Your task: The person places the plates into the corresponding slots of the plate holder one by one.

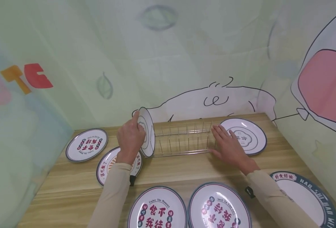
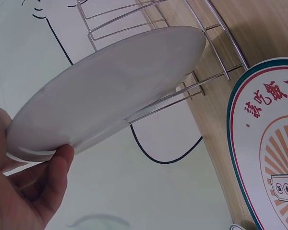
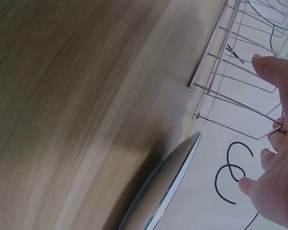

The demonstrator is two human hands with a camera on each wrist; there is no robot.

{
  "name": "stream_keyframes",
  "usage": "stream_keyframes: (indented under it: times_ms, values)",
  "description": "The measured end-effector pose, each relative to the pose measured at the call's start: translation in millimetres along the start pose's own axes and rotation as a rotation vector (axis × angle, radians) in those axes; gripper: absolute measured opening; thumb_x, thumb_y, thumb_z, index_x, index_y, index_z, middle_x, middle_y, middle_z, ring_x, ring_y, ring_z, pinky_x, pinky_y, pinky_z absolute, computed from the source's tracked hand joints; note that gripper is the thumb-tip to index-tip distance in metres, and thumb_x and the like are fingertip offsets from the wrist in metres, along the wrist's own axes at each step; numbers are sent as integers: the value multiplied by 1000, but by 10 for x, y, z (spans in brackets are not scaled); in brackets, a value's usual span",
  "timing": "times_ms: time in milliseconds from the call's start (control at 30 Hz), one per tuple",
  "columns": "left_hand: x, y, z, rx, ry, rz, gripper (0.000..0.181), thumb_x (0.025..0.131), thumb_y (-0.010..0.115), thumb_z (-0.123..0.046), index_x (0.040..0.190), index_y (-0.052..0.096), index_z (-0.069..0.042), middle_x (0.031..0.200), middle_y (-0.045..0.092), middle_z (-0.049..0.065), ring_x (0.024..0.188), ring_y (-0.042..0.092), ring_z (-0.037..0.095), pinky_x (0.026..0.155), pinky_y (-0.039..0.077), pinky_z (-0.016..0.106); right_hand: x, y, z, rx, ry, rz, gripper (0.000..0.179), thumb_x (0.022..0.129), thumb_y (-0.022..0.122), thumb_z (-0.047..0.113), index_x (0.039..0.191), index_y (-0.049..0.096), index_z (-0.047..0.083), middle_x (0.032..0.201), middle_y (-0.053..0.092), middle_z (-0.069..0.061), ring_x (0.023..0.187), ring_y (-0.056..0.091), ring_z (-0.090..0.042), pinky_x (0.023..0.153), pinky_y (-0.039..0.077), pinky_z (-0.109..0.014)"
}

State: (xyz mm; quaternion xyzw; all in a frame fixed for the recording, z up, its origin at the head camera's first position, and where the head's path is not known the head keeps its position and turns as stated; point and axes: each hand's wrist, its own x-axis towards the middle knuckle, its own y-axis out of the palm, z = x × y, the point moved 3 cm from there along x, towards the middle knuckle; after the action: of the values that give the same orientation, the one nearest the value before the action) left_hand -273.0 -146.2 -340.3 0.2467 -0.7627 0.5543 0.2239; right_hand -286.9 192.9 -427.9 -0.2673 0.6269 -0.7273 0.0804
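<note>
My left hand (image 1: 130,137) grips a white plate (image 1: 149,134) by its rim, thumb on one face and fingers on the other. The plate stands on edge at the left end of a wire dish rack (image 1: 182,154). From the left wrist view, the plate's plain underside (image 2: 110,86) faces the camera, its lower edge among the rack's wires. At the rack's opposite end, my right hand (image 1: 230,147) rests with extended fingers against the end wires. In the right wrist view, the thumb and fingertips are spread around the rack's end (image 3: 230,98).
A dark-rimmed plate (image 1: 256,144) lies right of the rack. Leftward are a sunburst plate (image 1: 103,169), partly beneath my left arm, and a red-lettered plate (image 1: 76,147). Two lettered plates (image 1: 157,198) (image 1: 219,196) lie in front. A green-rimmed plate (image 1: 301,190) is near my right sleeve. A printed curtain (image 1: 185,72) stands behind.
</note>
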Motion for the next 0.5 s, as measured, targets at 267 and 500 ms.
stream_keyframes:
  times_ms: [267,500]
  values:
    - [-6,2,33,-17,12,4,52,88,50,-3,139,58,-10,56,53,12,44,38,21,42,26,32,-5,-12,-12,47,-12,11,91,87,74,44,153,33,-2,160,33,-21,149,28,-42,118,25,-63]
    - [-17,-21,84,-44,15,49,47,96,52,-16,143,54,-12,70,64,20,51,51,32,46,37,42,5,-34,-3,63,-14,14,90,86,75,43,152,34,-2,160,33,-21,149,28,-42,119,24,-63]
